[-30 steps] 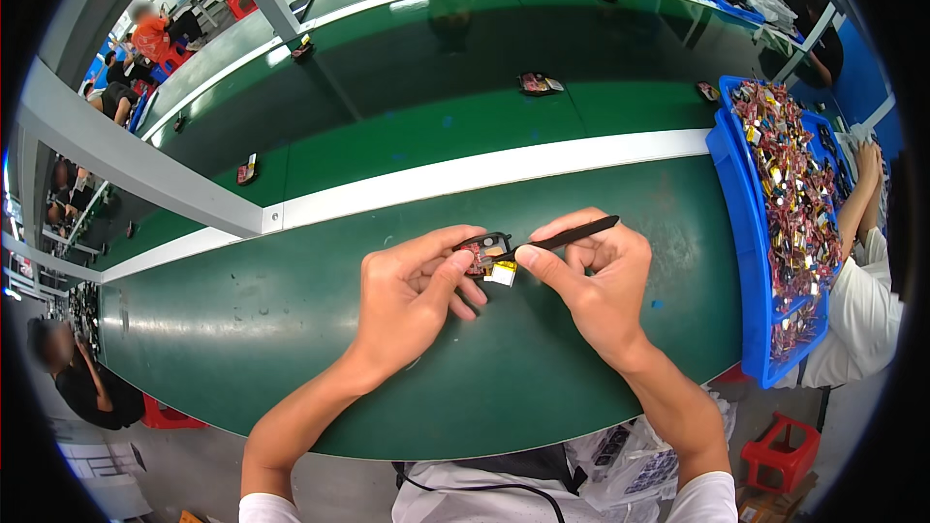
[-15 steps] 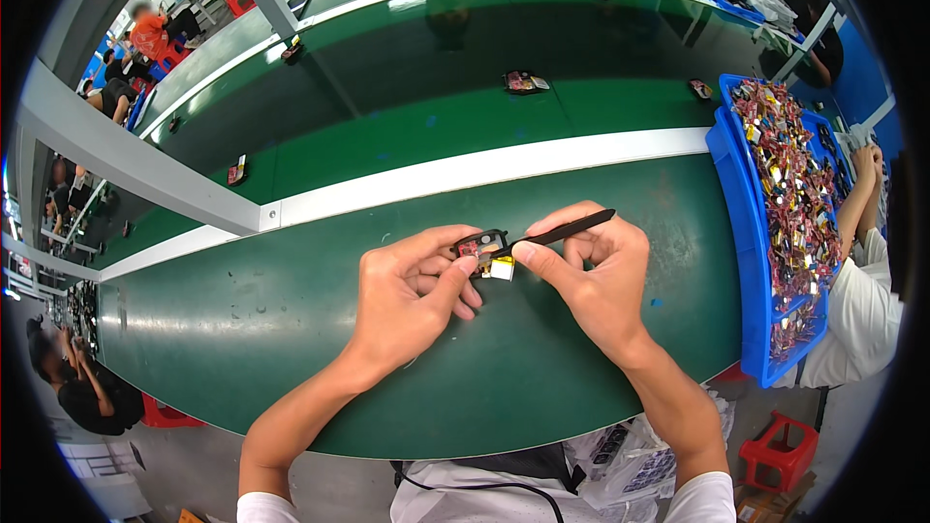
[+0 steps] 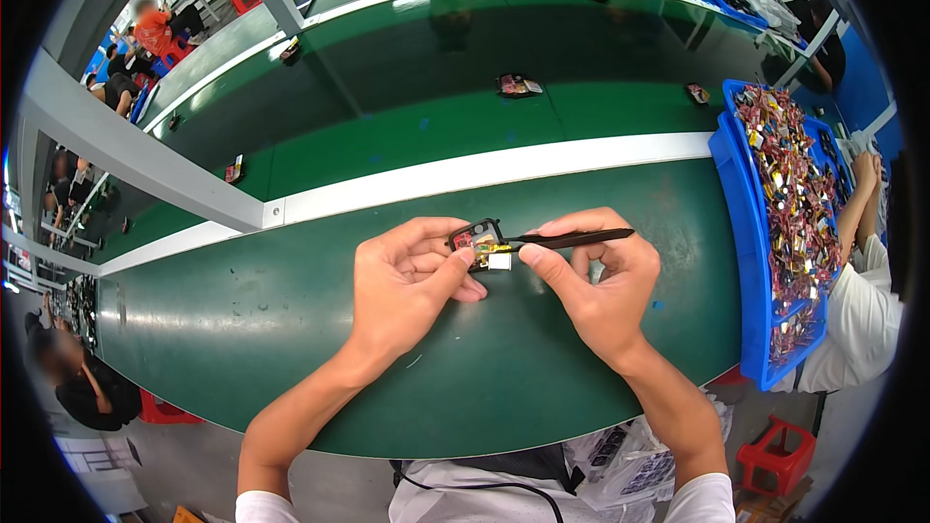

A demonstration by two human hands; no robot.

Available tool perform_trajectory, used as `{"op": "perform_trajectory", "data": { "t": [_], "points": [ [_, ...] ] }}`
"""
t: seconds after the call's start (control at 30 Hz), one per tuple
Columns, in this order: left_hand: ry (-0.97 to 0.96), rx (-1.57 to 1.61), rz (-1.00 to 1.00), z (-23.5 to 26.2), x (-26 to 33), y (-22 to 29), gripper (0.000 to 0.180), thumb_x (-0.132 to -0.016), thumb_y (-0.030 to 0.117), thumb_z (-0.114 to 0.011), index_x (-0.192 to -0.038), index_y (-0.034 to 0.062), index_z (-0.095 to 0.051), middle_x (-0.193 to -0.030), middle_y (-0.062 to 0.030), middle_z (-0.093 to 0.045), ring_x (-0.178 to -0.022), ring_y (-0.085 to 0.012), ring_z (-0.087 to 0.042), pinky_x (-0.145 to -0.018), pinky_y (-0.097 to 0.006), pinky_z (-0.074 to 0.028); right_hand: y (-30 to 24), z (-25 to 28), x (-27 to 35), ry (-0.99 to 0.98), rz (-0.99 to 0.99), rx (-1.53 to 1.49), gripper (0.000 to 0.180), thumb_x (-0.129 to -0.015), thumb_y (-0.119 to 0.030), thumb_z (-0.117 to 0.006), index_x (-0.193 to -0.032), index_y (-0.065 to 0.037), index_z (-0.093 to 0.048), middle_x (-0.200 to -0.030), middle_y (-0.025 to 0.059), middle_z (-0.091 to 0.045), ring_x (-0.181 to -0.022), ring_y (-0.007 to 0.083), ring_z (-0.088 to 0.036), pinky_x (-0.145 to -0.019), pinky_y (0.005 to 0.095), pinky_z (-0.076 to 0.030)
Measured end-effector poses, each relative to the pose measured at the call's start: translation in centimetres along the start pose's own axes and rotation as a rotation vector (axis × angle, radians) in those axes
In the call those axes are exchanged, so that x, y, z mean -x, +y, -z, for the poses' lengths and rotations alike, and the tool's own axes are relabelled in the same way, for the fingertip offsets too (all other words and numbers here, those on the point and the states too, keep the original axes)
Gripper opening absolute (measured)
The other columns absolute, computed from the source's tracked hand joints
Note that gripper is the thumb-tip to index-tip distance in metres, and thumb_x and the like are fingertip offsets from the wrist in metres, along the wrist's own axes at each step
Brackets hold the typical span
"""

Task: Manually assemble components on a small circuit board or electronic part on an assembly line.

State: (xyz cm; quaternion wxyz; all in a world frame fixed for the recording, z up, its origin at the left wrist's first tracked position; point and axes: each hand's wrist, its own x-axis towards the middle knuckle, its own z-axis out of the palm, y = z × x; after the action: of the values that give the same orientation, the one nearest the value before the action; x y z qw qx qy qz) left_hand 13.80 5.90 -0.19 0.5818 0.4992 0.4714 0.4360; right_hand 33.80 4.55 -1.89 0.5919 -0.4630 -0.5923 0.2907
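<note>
Left grip (image 3: 402, 276), right grip (image 3: 603, 281): thumb-to-finger pinches

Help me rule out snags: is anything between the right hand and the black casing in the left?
Nothing visible blocks it; only the black tweezers in the right hand reach toward the black casing.

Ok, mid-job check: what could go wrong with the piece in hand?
The left hand seems to grip the black casing by one side, so it might slip. The black tweezers in the right hand have their tips close to the yellow-and-white part, so a jerk could scratch or dislodge it.
</note>
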Motion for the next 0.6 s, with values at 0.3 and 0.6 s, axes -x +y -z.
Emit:
{"op": "perform_trajectory", "data": {
  "t": [0.3, 0.6],
  "points": [
    [0.074, 0.009, -0.011, 0.5, -0.9, -0.5, 0.028, -0.096, -0.001, -0.062, -0.119, -0.0160, -0.059, -0.089, -0.0166, -0.071, -0.072, -0.0209, -0.073, -0.066, -0.029, -0.062, 0.0, 0.0, 0.1, 0.041, -0.015, -0.041, 0.018, -0.078, 0.000, -0.085, -0.092, 0.001, -0.073, -0.087, 0.0060, -0.073, -0.049, 0.0013, -0.046, -0.045, 0.0191, -0.032],
    [0.171, 0.005, -0.042, 1.6, -3.5, -0.7, 0.028, -0.099, 0.006, -0.061, -0.120, -0.0123, -0.059, -0.093, -0.0162, -0.069, -0.076, -0.0186, -0.072, -0.066, -0.026, -0.060, 0.1, -0.1, 0.1, 0.018, -0.032, -0.022, 0.018, -0.078, -0.001, -0.085, -0.093, 0.000, -0.074, -0.087, 0.0054, -0.073, -0.048, 0.0009, -0.044, -0.045, 0.0200, -0.031]
  ]
}}
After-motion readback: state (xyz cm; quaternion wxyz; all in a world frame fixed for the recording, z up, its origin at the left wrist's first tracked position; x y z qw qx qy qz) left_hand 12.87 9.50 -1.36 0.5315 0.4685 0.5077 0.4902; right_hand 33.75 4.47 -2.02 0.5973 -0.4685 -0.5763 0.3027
